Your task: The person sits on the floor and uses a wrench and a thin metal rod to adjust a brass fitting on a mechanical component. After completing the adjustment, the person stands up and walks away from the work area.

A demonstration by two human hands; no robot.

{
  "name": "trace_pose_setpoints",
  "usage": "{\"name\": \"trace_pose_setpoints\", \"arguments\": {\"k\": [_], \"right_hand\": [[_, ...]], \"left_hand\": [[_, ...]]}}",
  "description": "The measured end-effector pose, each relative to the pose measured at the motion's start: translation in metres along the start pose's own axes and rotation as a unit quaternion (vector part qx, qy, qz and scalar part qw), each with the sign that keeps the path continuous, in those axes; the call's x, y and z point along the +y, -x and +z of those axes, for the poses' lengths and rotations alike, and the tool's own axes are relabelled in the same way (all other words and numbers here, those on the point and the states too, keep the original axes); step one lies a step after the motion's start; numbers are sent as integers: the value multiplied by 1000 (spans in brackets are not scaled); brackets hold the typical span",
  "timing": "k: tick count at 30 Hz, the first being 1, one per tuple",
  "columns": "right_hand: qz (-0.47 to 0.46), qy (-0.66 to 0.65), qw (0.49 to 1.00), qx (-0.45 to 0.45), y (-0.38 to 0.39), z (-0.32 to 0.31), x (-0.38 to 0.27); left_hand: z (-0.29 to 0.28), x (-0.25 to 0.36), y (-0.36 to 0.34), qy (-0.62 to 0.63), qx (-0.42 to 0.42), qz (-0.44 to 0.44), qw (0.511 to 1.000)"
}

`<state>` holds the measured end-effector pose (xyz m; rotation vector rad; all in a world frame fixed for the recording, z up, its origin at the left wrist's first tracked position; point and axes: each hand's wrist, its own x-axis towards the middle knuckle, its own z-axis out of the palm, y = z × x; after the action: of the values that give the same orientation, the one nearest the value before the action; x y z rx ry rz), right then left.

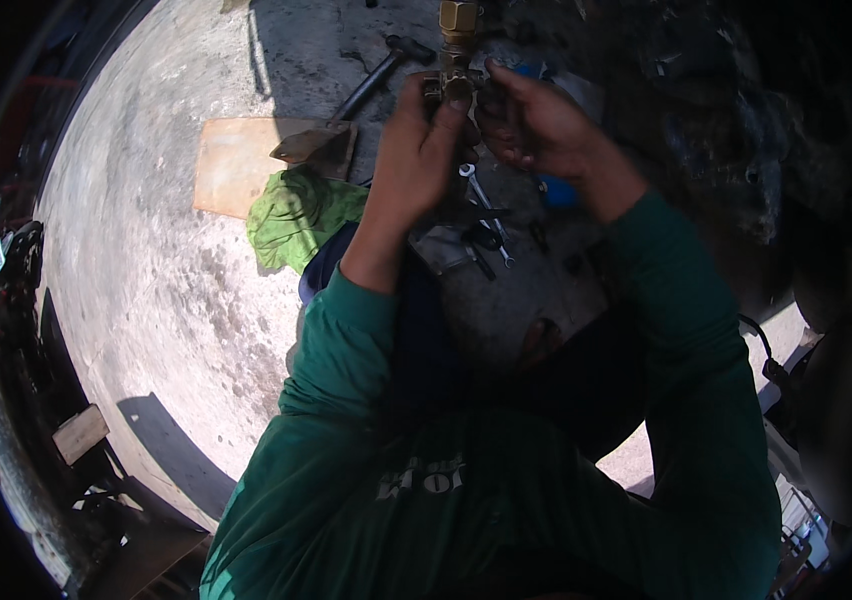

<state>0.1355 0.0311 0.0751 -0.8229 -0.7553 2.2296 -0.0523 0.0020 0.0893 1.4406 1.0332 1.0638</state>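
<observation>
A brass fitting with a hex top [459,22] stands upright at the top of the picture, just beyond my hands. My left hand [424,145] is closed round the darker lower part of the fitting, its thumb pressed on the near side. Close by on the right, my right hand [541,120] has its fingers curled in beside the same part. Shadow hides what those fingers pinch, if anything. Below both hands a double-ended wrench [486,212] lies on the floor among dark hand tools.
A hammer [374,84] lies on the concrete floor [171,150] beyond a tan board [231,165]. A bright green cloth [296,218] is bunched left of my left forearm. Something blue [558,192] sits below my right wrist. Dark machinery fills the right side.
</observation>
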Motion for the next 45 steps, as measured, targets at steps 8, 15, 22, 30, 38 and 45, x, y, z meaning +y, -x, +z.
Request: {"name": "trace_pose_setpoints", "arguments": {"k": [8,15,22,30,38,45], "right_hand": [[131,765,608,168,-54,-120,189],[90,717,633,279,-51,-130,224],[59,688,670,274,-29,-65,147],[-1,447,850,280,61,-15,20],[-158,428,854,251,95,29,-7],[-249,563,763,197,87,15,-17]], "left_hand": [[-27,-15,-7,309,62,-216,924],[-27,-16,-13,448,-30,-235,862],[-25,-17,-16,491,-79,-209,842],[-16,-12,-16,495,-98,-196,841],[-23,-6,-8,411,-132,-201,880],[-21,3,3,325,-149,-235,904]]}}
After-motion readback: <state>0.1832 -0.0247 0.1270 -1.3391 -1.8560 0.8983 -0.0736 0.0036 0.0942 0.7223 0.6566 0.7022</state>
